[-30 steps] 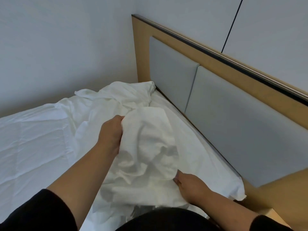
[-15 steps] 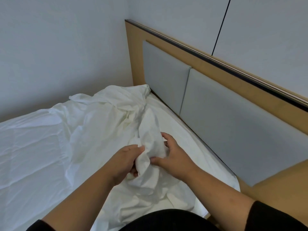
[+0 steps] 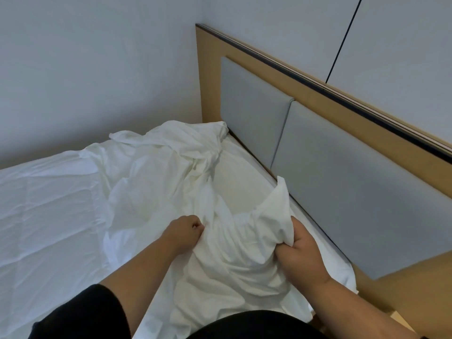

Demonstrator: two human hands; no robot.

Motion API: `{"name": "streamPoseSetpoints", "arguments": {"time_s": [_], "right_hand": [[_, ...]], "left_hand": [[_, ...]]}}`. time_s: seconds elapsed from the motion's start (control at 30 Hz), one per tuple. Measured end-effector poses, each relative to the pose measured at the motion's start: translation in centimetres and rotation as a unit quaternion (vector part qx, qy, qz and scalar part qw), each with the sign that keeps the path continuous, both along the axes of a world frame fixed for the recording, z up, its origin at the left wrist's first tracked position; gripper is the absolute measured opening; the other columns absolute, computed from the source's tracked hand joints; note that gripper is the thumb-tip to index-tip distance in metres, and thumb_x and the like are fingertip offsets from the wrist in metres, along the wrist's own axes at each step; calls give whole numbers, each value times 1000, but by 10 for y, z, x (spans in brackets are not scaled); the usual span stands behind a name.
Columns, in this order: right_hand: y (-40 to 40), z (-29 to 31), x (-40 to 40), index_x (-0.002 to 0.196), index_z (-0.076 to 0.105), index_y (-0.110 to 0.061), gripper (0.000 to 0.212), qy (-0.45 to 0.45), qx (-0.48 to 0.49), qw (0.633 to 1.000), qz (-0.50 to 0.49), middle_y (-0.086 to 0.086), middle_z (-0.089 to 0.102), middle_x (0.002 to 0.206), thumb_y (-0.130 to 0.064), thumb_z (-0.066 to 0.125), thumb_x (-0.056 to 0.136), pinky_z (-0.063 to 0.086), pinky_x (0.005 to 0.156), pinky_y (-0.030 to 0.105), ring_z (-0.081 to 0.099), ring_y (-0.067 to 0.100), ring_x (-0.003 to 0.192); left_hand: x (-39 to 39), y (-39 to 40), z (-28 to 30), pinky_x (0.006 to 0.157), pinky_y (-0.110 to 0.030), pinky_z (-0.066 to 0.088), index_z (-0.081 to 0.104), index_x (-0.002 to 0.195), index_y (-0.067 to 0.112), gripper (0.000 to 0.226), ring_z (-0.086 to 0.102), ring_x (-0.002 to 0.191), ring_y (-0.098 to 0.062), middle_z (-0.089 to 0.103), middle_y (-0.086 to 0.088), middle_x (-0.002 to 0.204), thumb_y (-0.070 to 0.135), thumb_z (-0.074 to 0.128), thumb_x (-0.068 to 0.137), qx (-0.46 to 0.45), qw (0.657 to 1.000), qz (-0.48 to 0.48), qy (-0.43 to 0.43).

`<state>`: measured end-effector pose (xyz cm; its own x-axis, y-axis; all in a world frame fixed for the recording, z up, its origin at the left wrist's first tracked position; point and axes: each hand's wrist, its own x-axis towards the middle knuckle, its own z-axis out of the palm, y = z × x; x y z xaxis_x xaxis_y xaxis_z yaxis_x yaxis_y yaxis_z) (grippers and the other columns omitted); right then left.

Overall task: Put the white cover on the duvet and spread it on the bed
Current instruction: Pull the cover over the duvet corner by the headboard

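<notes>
A crumpled white cover point(image 3: 171, 172) lies bunched across the head end of the bed point(image 3: 44, 204), reaching to the corner by the headboard. My left hand point(image 3: 184, 232) grips a fold of the cover near its middle, fingers curled into the cloth. To the right, my right hand point(image 3: 302, 250) clutches a raised bunch of the same cover, whose corner sticks up beside the headboard. The two hands are apart with cloth stretched between them. I cannot tell the duvet from the cover in the white folds.
A wooden headboard point(image 3: 305, 79) with grey padded panels point(image 3: 354, 192) runs along the right. A plain wall point(image 3: 85, 69) borders the bed at the back. A wooden bedside surface point(image 3: 420, 280) sits at the lower right.
My hands, close together on one bunch of cloth half a second ago, have pulled apart. The right hand has moved right toward the headboard, lifting a corner of the cover.
</notes>
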<state>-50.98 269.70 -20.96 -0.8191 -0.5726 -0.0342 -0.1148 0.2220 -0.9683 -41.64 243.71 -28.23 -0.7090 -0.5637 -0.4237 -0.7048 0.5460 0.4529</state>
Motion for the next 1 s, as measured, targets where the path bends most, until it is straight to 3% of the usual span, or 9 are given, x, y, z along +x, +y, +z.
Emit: {"name": "streamPoseSetpoints", "arguments": {"time_s": [0.17, 0.23, 0.33, 0.47, 0.53, 0.67, 0.83, 0.93, 1.0], "right_hand": [[6, -4, -10, 98, 71, -38, 39, -46, -22, 999, -15, -10, 74, 100, -14, 54, 72, 56, 79, 24, 69, 6, 93], [5, -9, -19, 109, 70, -31, 43, -56, -21, 998, -28, -8, 74, 106, -10, 56, 75, 57, 87, 37, 70, 12, 100], [-2, -12, -31, 110, 70, -27, 46, -58, -3, 997, -46, -6, 75, 106, 7, 56, 83, 57, 89, 48, 70, 20, 102], [-14, 7, -53, 74, 64, -31, 26, -25, 46, 994, -92, -15, 64, 67, -12, 52, 60, 48, 63, 37, 59, 23, 70], [-24, 22, -62, 68, 57, -23, 19, 3, 59, 994, -87, -13, 55, 59, -16, 48, 52, 41, 60, 34, 51, 21, 64], [-42, 61, -64, 74, 55, -12, 22, 71, 16, 992, -107, -1, 57, 68, -14, 51, 52, 41, 57, 32, 51, 18, 64], [-24, 73, -29, 81, 66, -19, 20, 80, -61, 994, -48, -3, 70, 79, -8, 64, 65, 52, 59, 22, 64, 7, 69], [-16, 59, -15, 87, 67, -23, 30, 42, 5, 998, 51, -2, 72, 85, -10, 63, 61, 57, 71, 39, 68, 18, 81], [-12, 52, -8, 85, 63, -27, 31, 22, 43, 993, 106, -6, 68, 84, -9, 60, 60, 53, 68, 30, 65, 15, 78]], "left_hand": [[-8, 4, 13, 100, -23, 36, 64, 96, 13, 20, 51, 114, 1, 59, 20, 123, 18, 46, 104, 23, 950, 48, 309], [-15, 3, 46, 82, -27, 44, 58, 85, 19, 24, 56, 87, 1, 67, 18, 96, 24, 44, 105, 77, 936, 43, 340], [-26, -2, 88, 72, -31, 42, 53, 80, 22, 29, 51, 71, -7, 56, 11, 75, 40, 49, 102, 35, 969, -109, 217], [-14, -22, 98, 107, -37, 39, 54, 137, 25, 53, 52, 127, -23, 56, 1, 139, 59, 42, 99, -92, 925, -246, -274], [-6, -35, 111, 107, -35, 40, 57, 138, 16, 52, 53, 129, -25, 54, -4, 144, 50, 47, 100, -68, 900, -229, -364], [-4, -60, 165, 92, -30, 44, 62, 131, 14, 48, 60, 113, -21, 60, -3, 134, 46, 58, 96, -45, 913, -147, -378], [14, -58, 128, 116, -39, 28, 48, 147, 15, 96, 43, 139, -26, 45, -8, 153, 86, 27, 85, 18, 936, -50, -349], [27, -38, 59, 96, -42, 53, 62, 129, 9, 136, 71, 101, -32, 72, -16, 112, 106, 45, 35, 237, 935, 153, -217], [20, -17, 24, 73, -40, 59, 59, 120, 4, 119, 72, 73, -35, 69, -19, 92, 98, 59, 47, 330, 900, 226, -173]]}}
